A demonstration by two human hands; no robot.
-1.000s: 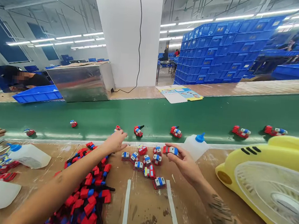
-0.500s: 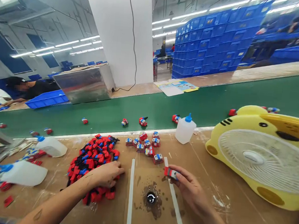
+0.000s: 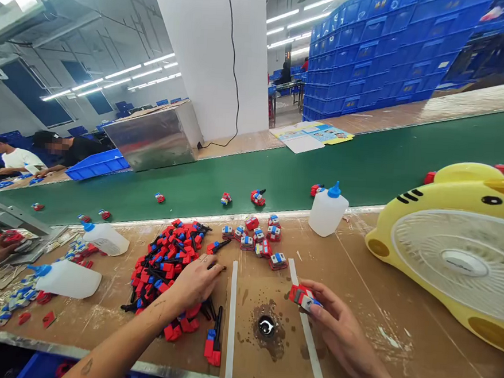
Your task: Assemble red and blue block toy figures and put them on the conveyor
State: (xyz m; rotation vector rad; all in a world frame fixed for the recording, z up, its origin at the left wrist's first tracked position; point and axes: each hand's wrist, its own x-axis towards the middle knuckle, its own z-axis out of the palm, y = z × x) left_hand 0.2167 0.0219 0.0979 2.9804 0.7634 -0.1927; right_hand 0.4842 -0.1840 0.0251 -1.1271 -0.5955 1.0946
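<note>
The room is a wide factory hall with a white pillar [image 3: 207, 53] and a tall stack of blue crates [image 3: 369, 53] behind the work area. A green conveyor belt [image 3: 379, 157] crosses in front, and along its near side runs a brown table [image 3: 354, 265]. On the table, a yellow fan [image 3: 467, 261] takes up the right, and a heap of red, blue and black parts [image 3: 160, 263] spreads on the left.

The person's two hands are well apart. The left hand [image 3: 198, 280] rests over the heap's right edge with its fingers bent down; whether it grips a part cannot be told. The right hand [image 3: 337, 321] is clamped on a toy piece [image 3: 302, 297] between thumb and fingers, near the right one of two pale tape strips [image 3: 231, 326].

As for progress, several pieces lie on the belt, a few with a black rod showing, and these look finished. The heap is large, and a cluster of block-like bodies [image 3: 247, 243] waits beyond the strips, so much seems left. The held piece shows no black rod and looks incomplete.

Its long axis runs crosswise, sloping down to the right in view: the red end points leftward, away from the palm, while the white and blue end sits at the fingers. Between the strips lies a small dark dish [image 3: 266, 326].
</note>
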